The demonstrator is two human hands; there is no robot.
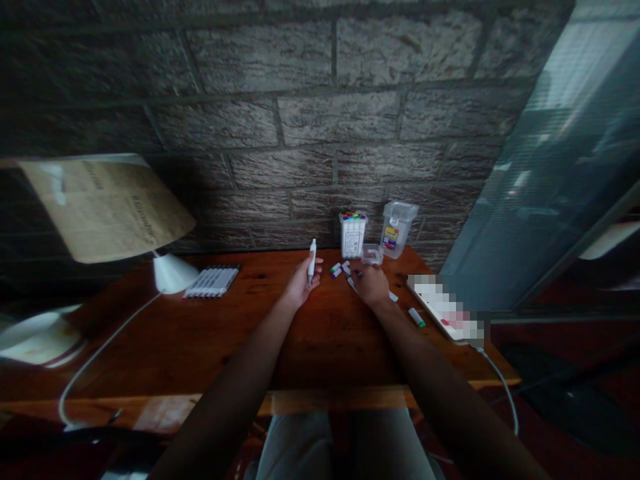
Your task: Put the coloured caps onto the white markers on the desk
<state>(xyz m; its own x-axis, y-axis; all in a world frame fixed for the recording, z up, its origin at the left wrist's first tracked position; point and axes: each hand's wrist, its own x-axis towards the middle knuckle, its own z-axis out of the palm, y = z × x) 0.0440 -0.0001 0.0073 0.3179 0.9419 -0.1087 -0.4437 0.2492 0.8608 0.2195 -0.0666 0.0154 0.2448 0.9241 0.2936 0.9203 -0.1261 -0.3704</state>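
A white marker [312, 261] stands nearly upright in my left hand [301, 280], its fingers wrapped round it above the wooden table. To the right, my right hand [371, 285] is low over the tabletop with its fingers curled down; what they hold is hidden. Beside its fingertips lie small marker caps [336, 270] with green and purple ends. Part of a white marker [352, 285] shows under the hand's left side. Just behind the hand sits a clear plastic lid [372, 253]. A green-ended cap [417, 317] lies farther right.
Behind stand a case full of markers [353, 239] and a clear plastic container [397, 230]. A row of markers [213, 281] lies left, near a lamp [173, 273]. A pixelated device [445, 310] with a cable lies at the right edge. A stone wall backs the table.
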